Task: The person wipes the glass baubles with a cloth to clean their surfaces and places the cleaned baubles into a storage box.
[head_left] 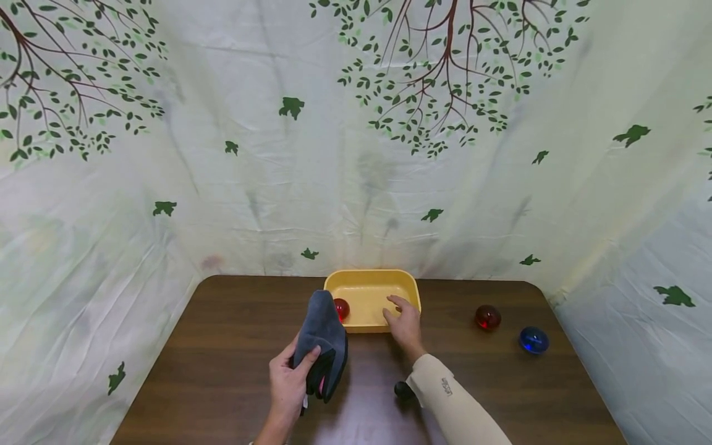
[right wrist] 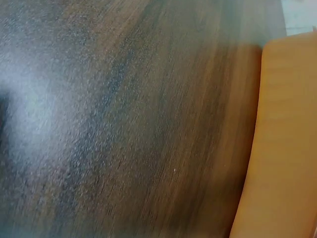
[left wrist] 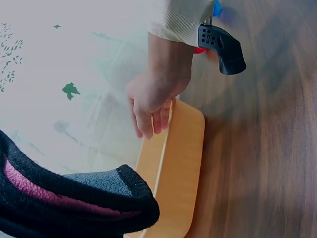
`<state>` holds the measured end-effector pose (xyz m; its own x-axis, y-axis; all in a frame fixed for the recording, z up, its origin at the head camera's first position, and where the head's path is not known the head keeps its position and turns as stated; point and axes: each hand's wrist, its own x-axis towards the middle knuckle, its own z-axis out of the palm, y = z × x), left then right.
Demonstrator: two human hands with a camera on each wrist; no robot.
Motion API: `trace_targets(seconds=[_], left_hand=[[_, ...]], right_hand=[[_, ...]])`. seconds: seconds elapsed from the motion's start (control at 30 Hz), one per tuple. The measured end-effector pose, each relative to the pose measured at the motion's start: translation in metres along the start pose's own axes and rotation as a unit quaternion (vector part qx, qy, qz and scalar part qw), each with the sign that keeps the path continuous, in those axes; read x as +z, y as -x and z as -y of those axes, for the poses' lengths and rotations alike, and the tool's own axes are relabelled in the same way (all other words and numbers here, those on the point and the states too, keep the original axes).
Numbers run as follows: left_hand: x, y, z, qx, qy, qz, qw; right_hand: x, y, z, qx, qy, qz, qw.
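Note:
My left hand (head_left: 289, 377) grips a soft grey-blue fabric piece (head_left: 321, 327) with black edging and a strip of pink lining, shaped somewhat like a slipper. Its upper end overlaps the left front corner of the yellow tray (head_left: 378, 329) in the head view. Inside the tray, by its left side, lies a shiny red ball (head_left: 341, 309), partly hidden by the fabric. Over the tray's right part is my right hand (head_left: 406, 324), thumb and fingers apart, holding nothing. The left wrist view shows this right hand (left wrist: 158, 99) with fingers pointing down past the tray rim.
On the table's right side lie a dark red glassy ball (head_left: 487, 317) and a blue one (head_left: 534, 340). The brown wooden table (head_left: 245, 346) ends at a hanging cloth (head_left: 267, 204) printed with branches and leaves. A black wrist mount (head_left: 404, 390) sticks out below my right sleeve.

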<state>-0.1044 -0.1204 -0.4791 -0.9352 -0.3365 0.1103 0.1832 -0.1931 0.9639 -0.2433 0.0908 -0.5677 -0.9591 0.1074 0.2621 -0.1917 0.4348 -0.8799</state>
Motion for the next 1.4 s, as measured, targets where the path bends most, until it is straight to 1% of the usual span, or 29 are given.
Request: trace_targets(seconds=[0.2,0.33,0.57,0.67,0.8,0.93,1.07,1.3,1.4], left_hand=[[0.001,0.0,0.0,0.007,0.0,0.005,1.0],[0.002,-0.001,0.0,0.009,-0.003,0.006,0.9999],[0.004,0.0,0.0,0.004,-0.002,0.007,1.0],[0.004,0.0,0.0,-0.001,-0.001,0.008,1.0],[0.006,-0.001,0.001,-0.003,-0.003,0.008,1.0],[0.007,-0.001,0.001,-0.002,-0.004,0.009,1.0],[0.007,-0.001,0.002,0.0,-0.001,0.009,1.0],[0.007,-0.002,0.002,0.004,0.007,0.01,0.9999],[0.007,-0.002,0.002,0.002,0.004,0.007,1.0]], right_hand=[[-0.01,0.001,-0.002,0.005,-0.018,-0.002,1.0],[-0.02,0.002,-0.005,0.007,-0.026,-0.007,1.0],[-0.042,0.003,-0.013,0.019,-0.042,-0.019,0.999],[-0.053,0.003,-0.017,0.029,-0.053,-0.023,0.998],[-0.067,0.004,-0.022,0.044,-0.053,-0.03,0.997],[-0.086,0.006,-0.03,0.047,-0.05,-0.043,0.997],[-0.107,0.007,-0.041,0.044,-0.063,-0.064,0.995],[-0.148,0.012,-0.057,0.066,-0.088,-0.095,0.989],[-0.166,0.015,-0.063,0.076,-0.078,-0.108,0.988]])
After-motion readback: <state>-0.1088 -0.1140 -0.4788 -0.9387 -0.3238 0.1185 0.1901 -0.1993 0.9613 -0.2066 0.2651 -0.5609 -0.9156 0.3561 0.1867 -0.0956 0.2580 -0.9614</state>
